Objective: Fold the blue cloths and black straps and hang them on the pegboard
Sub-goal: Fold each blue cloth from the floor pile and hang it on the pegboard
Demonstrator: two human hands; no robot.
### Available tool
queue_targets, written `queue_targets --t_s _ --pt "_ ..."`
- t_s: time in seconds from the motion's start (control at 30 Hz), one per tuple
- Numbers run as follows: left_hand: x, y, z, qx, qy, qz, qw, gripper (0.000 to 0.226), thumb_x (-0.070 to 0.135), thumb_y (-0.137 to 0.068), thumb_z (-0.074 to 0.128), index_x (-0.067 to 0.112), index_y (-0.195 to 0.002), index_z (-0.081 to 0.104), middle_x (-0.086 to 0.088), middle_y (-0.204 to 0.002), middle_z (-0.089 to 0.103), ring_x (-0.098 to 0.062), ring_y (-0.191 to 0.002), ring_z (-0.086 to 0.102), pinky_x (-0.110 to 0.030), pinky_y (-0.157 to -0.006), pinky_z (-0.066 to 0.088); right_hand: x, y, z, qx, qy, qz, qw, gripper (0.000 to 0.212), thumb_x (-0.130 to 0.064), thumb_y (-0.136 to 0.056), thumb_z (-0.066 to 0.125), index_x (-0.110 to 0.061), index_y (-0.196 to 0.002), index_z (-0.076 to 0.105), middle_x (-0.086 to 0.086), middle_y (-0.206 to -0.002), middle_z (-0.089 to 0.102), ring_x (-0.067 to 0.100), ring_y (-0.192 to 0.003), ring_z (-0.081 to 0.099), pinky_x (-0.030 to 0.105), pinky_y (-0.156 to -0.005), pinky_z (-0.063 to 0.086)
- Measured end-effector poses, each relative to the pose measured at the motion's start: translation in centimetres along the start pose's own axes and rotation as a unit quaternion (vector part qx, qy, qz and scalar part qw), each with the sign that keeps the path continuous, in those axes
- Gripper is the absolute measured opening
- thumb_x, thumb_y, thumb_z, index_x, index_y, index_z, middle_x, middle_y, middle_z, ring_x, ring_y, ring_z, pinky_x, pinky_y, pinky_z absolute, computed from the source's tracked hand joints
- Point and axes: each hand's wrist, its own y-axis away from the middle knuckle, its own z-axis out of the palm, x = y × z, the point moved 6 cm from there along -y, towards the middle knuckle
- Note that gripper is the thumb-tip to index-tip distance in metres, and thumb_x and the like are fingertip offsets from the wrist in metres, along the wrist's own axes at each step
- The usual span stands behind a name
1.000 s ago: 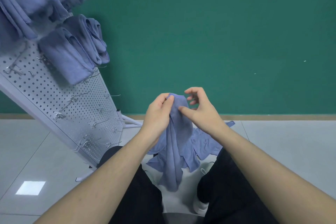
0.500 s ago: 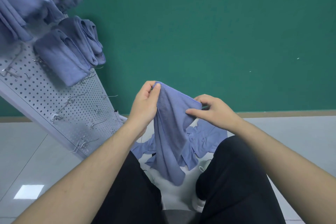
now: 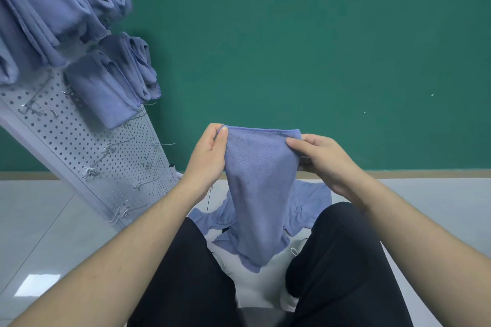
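A blue cloth [image 3: 259,194] hangs in front of me, its top edge stretched level. My left hand [image 3: 208,156] pinches the top left corner. My right hand [image 3: 322,160] pinches the top right corner. The cloth narrows downward and ends between my knees. More blue cloths [image 3: 305,210] lie in a heap on the floor behind it. The white pegboard [image 3: 111,156] leans at the left, with folded blue cloths [image 3: 111,82] hanging on its upper hooks. No black strap is clearly visible.
Several bare metal hooks [image 3: 90,171] stick out of the pegboard's lower part. A green wall [image 3: 318,48] stands behind. My legs in black trousers [image 3: 342,268] frame a grey tiled floor [image 3: 39,233].
My hands have moved apart along the cloth's top edge and pulled it taut and level. Earlier the cloth was bunched between them.
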Motion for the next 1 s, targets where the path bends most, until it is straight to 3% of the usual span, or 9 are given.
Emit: queue_targets --t_s 0.17,0.27,0.3,0.4,0.53,0.67,0.83,0.93,1.0 --pt "1.5 0.5 0.5 0.024 -0.011 0.010 1.000 0.028 0.036 -0.108 0.036 0.019 -0.094 0.053 0.005 -0.083 0.046 -0.008 -0.071 0.040 -0.025 -0.067 0.037 -1.7 0.4 0.7 0.058 0.036 -0.048 0.997 0.027 -0.039 -0.103 0.047 -0.015 -0.099 0.057 -0.007 -0.088 0.060 0.011 -0.077 0.056 0.034 -0.073 0.049" --pt "1.5 1.0 1.3 0.039 0.063 -0.074 0.995 0.033 0.043 -0.107 0.038 0.015 -0.100 0.053 -0.001 -0.086 0.044 -0.012 -0.069 0.038 -0.029 -0.059 0.033 -2.8 0.4 1.2 0.082 0.031 -0.047 0.995 0.027 -0.042 -0.104 0.044 -0.017 -0.100 0.056 -0.008 -0.093 0.059 0.009 -0.080 0.054 0.030 -0.072 0.045" --pt "1.3 1.3 1.8 0.021 0.124 -0.118 0.985 0.036 0.047 -0.106 0.041 0.015 -0.106 0.056 -0.001 -0.089 0.053 -0.012 -0.070 0.048 -0.028 -0.060 0.040 -3.0 0.4 1.3 0.081 0.007 -0.036 0.996 0.029 -0.041 -0.103 0.044 -0.016 -0.104 0.057 -0.007 -0.095 0.061 0.010 -0.082 0.056 0.030 -0.074 0.047" --pt "1.5 2.6 3.7 -0.091 0.303 -0.178 0.932 0.044 0.047 -0.100 0.051 0.014 -0.126 0.062 0.000 -0.118 0.073 -0.013 -0.106 0.069 -0.031 -0.091 0.054 -3.7 0.5 1.8 0.083 -0.078 0.003 0.993 0.023 -0.035 -0.104 0.047 -0.015 -0.103 0.059 -0.008 -0.092 0.069 0.008 -0.080 0.064 0.027 -0.072 0.051" --pt "0.3 4.6 4.8 -0.168 0.196 -0.153 0.954 0.038 0.024 -0.089 0.071 0.010 -0.124 0.065 -0.003 -0.112 0.075 -0.016 -0.099 0.070 -0.026 -0.082 0.055 -4.7 0.8 1.8 0.098 -0.184 0.042 0.977 0.016 -0.027 -0.104 0.053 -0.015 -0.103 0.064 -0.004 -0.092 0.073 0.008 -0.080 0.069 0.025 -0.067 0.054" --pt "-0.5 5.3 5.1 -0.120 0.225 -0.167 0.953 0.015 0.012 -0.094 0.064 0.009 -0.107 0.070 -0.008 -0.106 0.076 -0.022 -0.099 0.071 -0.035 -0.091 0.055 -4.4 1.3 0.8 0.135 -0.184 0.062 0.972 0.023 -0.031 -0.102 0.055 -0.011 -0.109 0.067 0.004 -0.106 0.075 0.014 -0.090 0.072 0.028 -0.075 0.057" --pt "0.7 5.7 5.1 -0.074 0.262 -0.188 0.944 0.019 0.008 -0.102 0.050 0.009 -0.107 0.068 -0.007 -0.104 0.077 -0.017 -0.098 0.073 -0.030 -0.084 0.056 -2.3 3.1 1.6 0.035 -0.108 0.066 0.991 0.056 -0.064 -0.090 0.056 -0.017 -0.117 0.071 -0.002 -0.107 0.076 0.010 -0.094 0.071 0.032 -0.084 0.052" --pt "1.1 5.6 4.8 -0.063 0.302 -0.213 0.927 0.018 0.007 -0.102 0.049 0.003 -0.107 0.066 -0.012 -0.096 0.077 -0.022 -0.091 0.073 -0.032 -0.077 0.057 -0.1 4.5 2.3 -0.013 -0.035 0.079 0.996 0.050 -0.057 -0.085 0.063 -0.016 -0.113 0.072 -0.002 -0.105 0.072 0.016 -0.096 0.066 0.032 -0.087 0.049" --pt "1.2 5.6 4.5 -0.073 0.318 -0.232 0.916 0.020 0.009 -0.102 0.050 0.000 -0.113 0.064 -0.014 -0.095 0.077 -0.022 -0.087 0.074 -0.031 -0.072 0.058 0.7 5.4 2.4 -0.019 0.008 0.062 0.998 0.032 -0.040 -0.091 0.065 -0.013 -0.108 0.071 0.000 -0.104 0.074 0.018 -0.096 0.068 0.036 -0.091 0.053"
